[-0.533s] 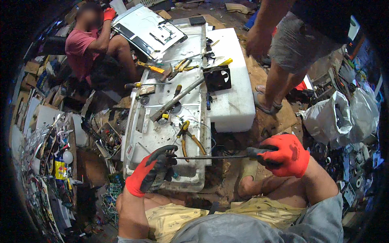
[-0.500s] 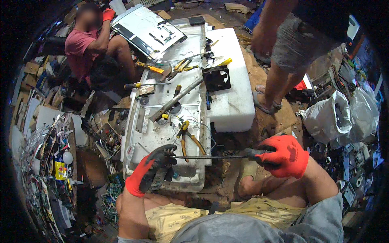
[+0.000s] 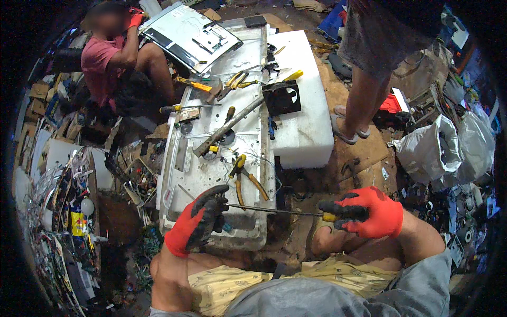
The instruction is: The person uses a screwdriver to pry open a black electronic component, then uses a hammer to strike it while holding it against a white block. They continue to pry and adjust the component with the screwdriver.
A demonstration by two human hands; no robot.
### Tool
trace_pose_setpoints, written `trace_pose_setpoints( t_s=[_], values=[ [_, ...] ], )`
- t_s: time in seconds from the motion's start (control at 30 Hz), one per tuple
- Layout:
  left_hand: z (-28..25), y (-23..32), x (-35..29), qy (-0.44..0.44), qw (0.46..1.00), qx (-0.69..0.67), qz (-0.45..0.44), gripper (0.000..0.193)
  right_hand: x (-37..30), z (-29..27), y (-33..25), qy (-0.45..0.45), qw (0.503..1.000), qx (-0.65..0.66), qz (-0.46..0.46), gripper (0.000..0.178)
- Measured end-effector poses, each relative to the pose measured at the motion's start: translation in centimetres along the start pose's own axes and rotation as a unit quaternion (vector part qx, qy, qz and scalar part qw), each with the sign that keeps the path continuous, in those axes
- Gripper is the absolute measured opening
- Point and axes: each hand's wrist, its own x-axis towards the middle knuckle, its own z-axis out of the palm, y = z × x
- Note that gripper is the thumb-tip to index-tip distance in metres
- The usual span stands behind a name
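My right hand, in a red glove with black fingers, grips the yellow handle of a long thin screwdriver. The shaft lies almost level and runs left to my left hand, gloved alike. The left fingers are curled around the tip end; what lies inside them is dark and hidden by the glove. Just beyond the shaft, yellow-handled pliers lie with legs apart on a white metal panel. A grey metal bar lies farther off, slanting toward a black square fan.
Beside the panel stands a white foam block. Farther off lie a hammer, more pliers and a flat screen panel. One person sits at far left; another stands at right near white sacks. Scrap heaps both sides.
My right hand has turned and opened its grip a little, so the yellow handle now shows. The shaft tilts slightly down to the right. The standing person's arm has left the view.
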Motion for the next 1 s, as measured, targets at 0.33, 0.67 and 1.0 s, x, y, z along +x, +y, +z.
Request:
trace_pose_setpoints(
  t_s=[0.33,0.67,1.0],
  values=[
    [-0.1,1.1,-0.8,-0.026,0.988,0.108,-0.104,0.063,0.9,0.9,2.0,-0.034,0.998,0.049,-0.003,0.053],
    [-3.4,-1.7,-1.2,-0.169,0.923,0.346,-0.018,0.059,0.8,1.6,1.3,-0.075,0.99,-0.101,-0.058,0.047],
    [-1.2,0.4,0.3,-0.034,0.994,-0.096,0.025,0.084,1.1,-0.8,1.2,0.039,0.997,-0.011,-0.061,0.047]
  ],
)
